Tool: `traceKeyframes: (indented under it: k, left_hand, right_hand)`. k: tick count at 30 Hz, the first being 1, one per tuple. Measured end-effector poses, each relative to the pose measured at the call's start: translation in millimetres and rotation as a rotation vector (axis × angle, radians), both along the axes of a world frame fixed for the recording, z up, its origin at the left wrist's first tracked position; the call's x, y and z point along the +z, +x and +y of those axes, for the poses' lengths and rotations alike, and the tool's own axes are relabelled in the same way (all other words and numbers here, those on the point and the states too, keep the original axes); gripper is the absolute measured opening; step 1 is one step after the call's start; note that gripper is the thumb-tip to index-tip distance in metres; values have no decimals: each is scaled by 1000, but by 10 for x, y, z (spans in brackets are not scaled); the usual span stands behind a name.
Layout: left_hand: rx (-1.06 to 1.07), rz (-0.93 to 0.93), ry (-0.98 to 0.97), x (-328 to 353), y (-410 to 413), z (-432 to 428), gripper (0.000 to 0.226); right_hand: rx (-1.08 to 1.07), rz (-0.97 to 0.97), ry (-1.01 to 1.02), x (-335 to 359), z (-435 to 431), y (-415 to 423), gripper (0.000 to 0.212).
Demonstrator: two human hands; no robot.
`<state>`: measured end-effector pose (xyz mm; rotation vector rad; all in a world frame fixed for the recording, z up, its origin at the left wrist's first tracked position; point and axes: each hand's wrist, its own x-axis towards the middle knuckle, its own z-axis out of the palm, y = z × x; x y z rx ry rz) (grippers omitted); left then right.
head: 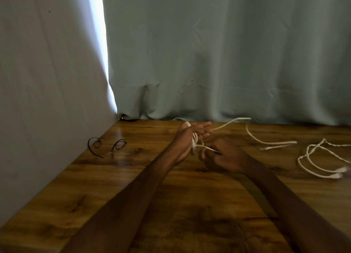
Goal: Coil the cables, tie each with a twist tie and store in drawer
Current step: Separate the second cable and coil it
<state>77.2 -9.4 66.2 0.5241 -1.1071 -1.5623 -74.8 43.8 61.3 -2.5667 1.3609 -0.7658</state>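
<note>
The right hand [224,155] is pinching the white cable [279,142] just beside the left hand [187,138] — held flat, turns wound round its palm — while the slack is trailing rightward across the table [133,176].

Glossy wood-grain table top [91,199] from 4 to 8 o'clock. Grey-blue curtain [228,53] from 12 to 3 o'clock, hem touching far table edge. Pale grey wall [38,77] at 9 o'clock. Bright light strip [98,34] at 11 o'clock, between both.
</note>
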Motion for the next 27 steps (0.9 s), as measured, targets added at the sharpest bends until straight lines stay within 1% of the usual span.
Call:
traceKeyframes:
  k: [3, 6, 7, 9, 11, 14, 16, 17, 18, 21, 24, 27]
  left_hand:
    - [55, -35, 26, -31, 47, -58, 23]
    - [62, -89, 45, -66, 36, -58, 14]
    - [65, -100, 52, -69, 27, -48, 14]
    - [67, -159, 52, -62, 27, -19, 22]
    - [76, -264, 17, -75, 29, -13, 31]
    - [118, -394, -100, -133, 7, -50, 34]
    - [126, -432, -161, -140, 1, -29, 26]
    - [116, -453, -175, -134, 7, -13, 20]
    - [93, -473, -177, -122, 15, 14, 19]
    - [-9, -479, -121, -115, 21, 65, 45]
    - [-133, -489, -48, -108, 37, 94, 59]
    - [-280, -532, -50, -83, 53, 96, 73]
  right_hand:
    - [65, -4, -34, 41, 58, 36, 23]
    - [130, -44, -51, 54, 111, 85, 20]
    - [138, -65, -55, 59, 113, 81, 21]
    - [134, -114, -60, 78, 110, 50, 25]
    - [109, -149, -77, 74, 102, 29, 25]
    - [59, -119, -159, 46, 68, 15, 26]
    - [37, -91, -214, 53, 55, 15, 28]
    - [31, -89, -235, 63, 51, 12, 27]
    - [27, -96, -260, 76, 57, 6, 23]
    - [-14, -118, -358, 93, 51, -26, 14]
    - [-69, -108, -418, 98, 8, -90, 19]
    - [-74, -128, -439, 94, -18, -158, 21]
